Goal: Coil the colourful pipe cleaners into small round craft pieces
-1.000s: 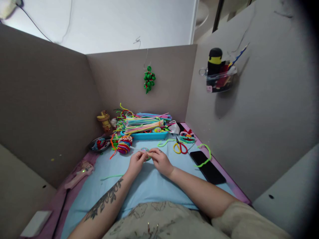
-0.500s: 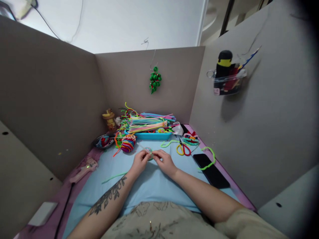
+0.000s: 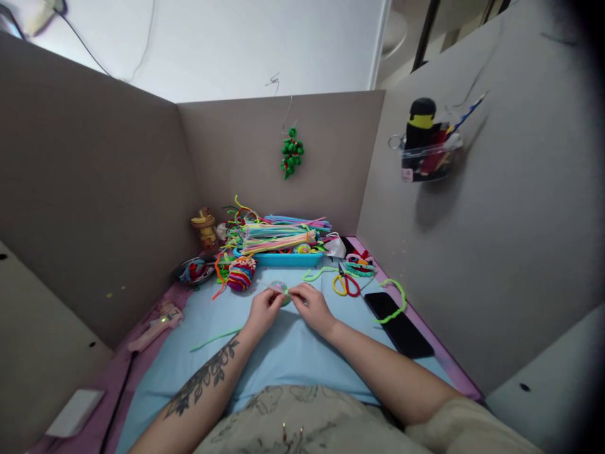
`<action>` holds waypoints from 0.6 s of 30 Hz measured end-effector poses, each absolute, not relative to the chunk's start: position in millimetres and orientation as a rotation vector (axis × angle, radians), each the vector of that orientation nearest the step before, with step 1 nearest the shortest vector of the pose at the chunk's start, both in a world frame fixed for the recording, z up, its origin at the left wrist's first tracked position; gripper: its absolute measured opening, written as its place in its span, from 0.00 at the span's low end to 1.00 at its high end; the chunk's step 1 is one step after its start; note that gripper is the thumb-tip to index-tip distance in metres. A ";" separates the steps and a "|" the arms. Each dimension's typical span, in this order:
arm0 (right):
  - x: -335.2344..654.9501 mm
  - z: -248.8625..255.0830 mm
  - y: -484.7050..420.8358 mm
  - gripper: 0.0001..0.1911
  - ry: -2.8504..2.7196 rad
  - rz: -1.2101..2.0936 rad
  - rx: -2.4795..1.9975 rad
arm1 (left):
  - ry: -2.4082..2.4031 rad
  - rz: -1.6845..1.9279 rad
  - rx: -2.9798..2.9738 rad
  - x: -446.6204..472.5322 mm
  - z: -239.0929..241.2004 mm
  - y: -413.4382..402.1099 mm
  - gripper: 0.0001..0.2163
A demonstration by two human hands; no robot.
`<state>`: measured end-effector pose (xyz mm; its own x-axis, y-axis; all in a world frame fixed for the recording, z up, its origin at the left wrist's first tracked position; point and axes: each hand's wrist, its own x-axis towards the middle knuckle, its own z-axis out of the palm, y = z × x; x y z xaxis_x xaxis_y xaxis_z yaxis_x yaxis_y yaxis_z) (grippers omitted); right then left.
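Observation:
Over the middle of the light blue cloth, my left hand [image 3: 265,309] and my right hand [image 3: 312,307] meet fingertip to fingertip. Both pinch a small pale green pipe cleaner piece [image 3: 286,292]; its whitish end sticks out past my left fingers. Just behind the fingertips is a small round multicoloured piece [image 3: 278,286], partly hidden by the fingers; whether it is joined to the pipe cleaner I cannot tell. A loose green pipe cleaner [image 3: 215,339] lies beside my left forearm.
A blue tray [image 3: 288,259] heaped with pipe cleaners stands at the back, a striped yarn-like bundle [image 3: 241,273] before it. To the right lie scissors [image 3: 346,285] and a black phone [image 3: 401,328]; on the left, a pink glue gun [image 3: 155,329] and a dark bowl [image 3: 193,271]. Grey panels surround the table.
The hands keep their pinch almost in place, with only slight finger movement. The whole view has shifted a little.

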<state>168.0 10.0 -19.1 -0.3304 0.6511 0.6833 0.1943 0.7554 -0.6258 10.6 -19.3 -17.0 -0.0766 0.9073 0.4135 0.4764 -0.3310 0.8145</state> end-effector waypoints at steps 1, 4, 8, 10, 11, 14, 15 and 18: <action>167.6 -18.8 9.3 0.07 -1.882 0.553 -0.660 | 1.487 1.390 1.814 10.4 -16.2 -20.0 0.10; 167.2 -17.6 7.5 0.06 -1.861 0.619 -0.694 | 1.461 1.407 1.962 9.1 -15.2 -22.0 0.08; 168.6 -16.9 6.4 0.08 -1.865 0.654 -0.693 | 1.426 1.401 2.140 7.1 -15.9 -24.1 0.07; 169.1 -16.5 6.1 0.08 -1.874 0.647 -0.682 | 1.408 1.392 2.179 6.3 -16.7 -24.5 0.07; 169.2 -16.1 5.8 0.08 -1.879 0.642 -0.677 | 1.404 1.387 2.191 6.0 -17.3 -24.5 0.07; 169.2 -13.9 4.9 0.08 -1.901 0.616 -0.686 | 1.403 1.364 2.211 5.5 -19.2 -23.9 0.07; 169.3 -13.2 4.8 0.08 -1.910 0.602 -0.694 | 1.403 1.354 2.211 5.6 -19.8 -23.7 0.07; 170.5 -12.4 6.0 0.07 -1.943 0.532 -0.698 | 1.421 1.350 2.177 6.9 -21.1 -23.5 0.06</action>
<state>170.5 6.0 -12.4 -0.3675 0.6681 0.6469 0.2457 0.7406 -0.6254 6.9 -23.5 -21.1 0.1149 0.8101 0.5749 0.6156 -0.5123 0.5988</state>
